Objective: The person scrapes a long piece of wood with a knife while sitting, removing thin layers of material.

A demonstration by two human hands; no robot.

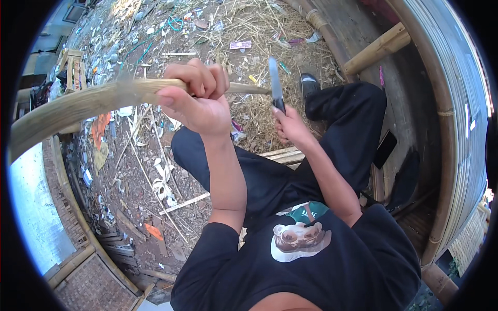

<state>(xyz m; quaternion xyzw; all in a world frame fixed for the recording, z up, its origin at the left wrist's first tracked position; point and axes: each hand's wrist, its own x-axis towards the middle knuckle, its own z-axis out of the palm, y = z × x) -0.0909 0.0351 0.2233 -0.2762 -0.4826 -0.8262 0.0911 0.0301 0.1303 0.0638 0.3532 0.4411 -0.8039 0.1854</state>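
Note:
My left hand (199, 101) is raised and closed around a long, pale strip of bamboo (96, 102). From the fist, the strip widens toward the left edge of the view and thins out to the right. A knife (275, 79) with a black handle is gripped in my right hand (293, 126), its blade pointing up and away from me. The strip's thin right end reaches the knife near the base of the blade; whether the two touch, I cannot tell.
The dirt ground (207, 41) is strewn with shavings, straw and litter. A bamboo pole (377, 48) juts out at right. A dark phone (385, 149) lies beside my leg. Woven bamboo panels (93, 282) stand at lower left, and a wooden crate (72, 70) is at far left.

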